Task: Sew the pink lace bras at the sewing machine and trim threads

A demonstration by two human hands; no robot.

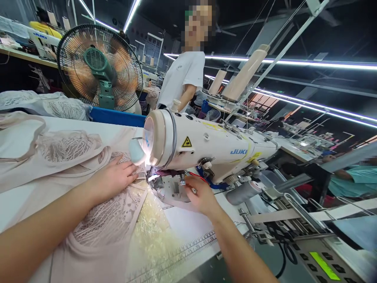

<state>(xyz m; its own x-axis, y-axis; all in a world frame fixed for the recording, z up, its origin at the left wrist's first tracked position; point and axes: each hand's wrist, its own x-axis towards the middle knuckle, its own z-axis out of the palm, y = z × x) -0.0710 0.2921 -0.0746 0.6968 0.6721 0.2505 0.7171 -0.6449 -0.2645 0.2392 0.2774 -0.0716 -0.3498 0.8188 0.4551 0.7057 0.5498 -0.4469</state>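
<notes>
Lace garment [103, 218] lying on white table [191, 224], leading up to sewing machine [203, 145]; probably handling light, soft, stretchy, snagging easily, smooth edge [137, 215] offering best hold. I'm laying left hand [113, 180] open, flat across it; right hand [202, 194] curling beside metal plate [172, 188], can't tell around what.

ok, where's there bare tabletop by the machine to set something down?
Small patch of white tabletop between the black-marked ruler strip, yellowish glossy sheet and right hand; narrow strip between the beige lace garments and blue panel. Crowded: under the white JUKI sewing machine, left hand close by.
</notes>
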